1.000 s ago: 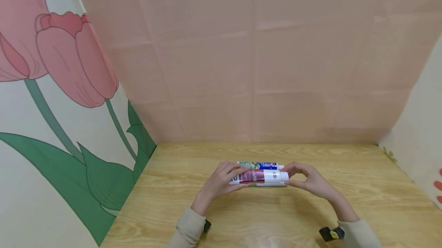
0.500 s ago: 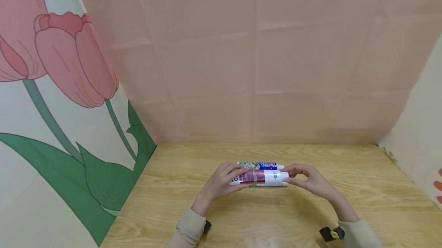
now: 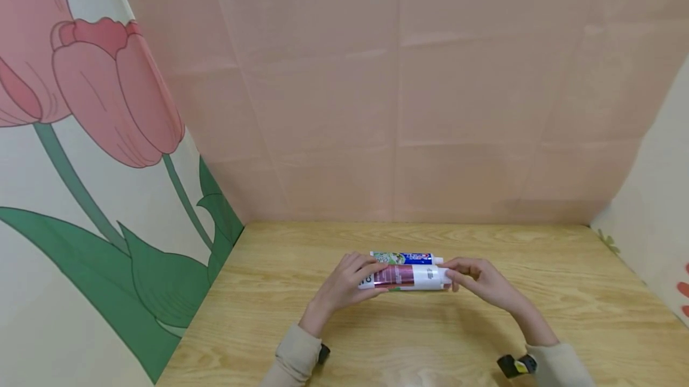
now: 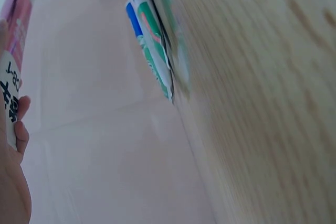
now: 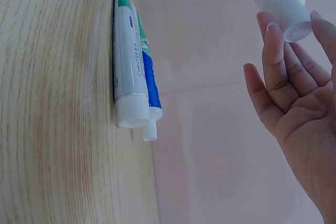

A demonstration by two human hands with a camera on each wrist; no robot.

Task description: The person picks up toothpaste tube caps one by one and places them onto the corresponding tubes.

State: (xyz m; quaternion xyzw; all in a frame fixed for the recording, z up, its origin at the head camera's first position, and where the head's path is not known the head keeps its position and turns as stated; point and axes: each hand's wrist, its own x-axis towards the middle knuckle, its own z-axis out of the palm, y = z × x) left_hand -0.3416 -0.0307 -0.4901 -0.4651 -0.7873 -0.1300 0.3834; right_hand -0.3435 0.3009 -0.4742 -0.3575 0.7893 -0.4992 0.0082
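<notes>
A white and pink toothpaste tube (image 3: 397, 276) is held lengthwise above the table, its cap end to the right. My left hand (image 3: 344, 282) grips the tube's tail end, partly covering it. At the other end, my right hand (image 3: 484, 282) pinches the white cap (image 5: 294, 20) with thumb and fingertips. In the right wrist view, the remaining fingers spread below the cap. Two more toothpaste tubes lie side by side beneath: a blue and green one (image 3: 414, 258) behind, and a white one with a green end (image 5: 131, 56) in front, mostly hidden in the head view.
The wooden table (image 3: 301, 243) runs back to a pink cloth backdrop (image 3: 398, 106). A tulip-printed panel (image 3: 118, 94) borders the left side, and a pale printed panel (image 3: 662, 183) the right. Dark straps (image 3: 517, 365) sit at the wrists.
My right thumb has shifted up over the cap, and its fingers now show below it. The left hand and the tubes on the table stay in place.
</notes>
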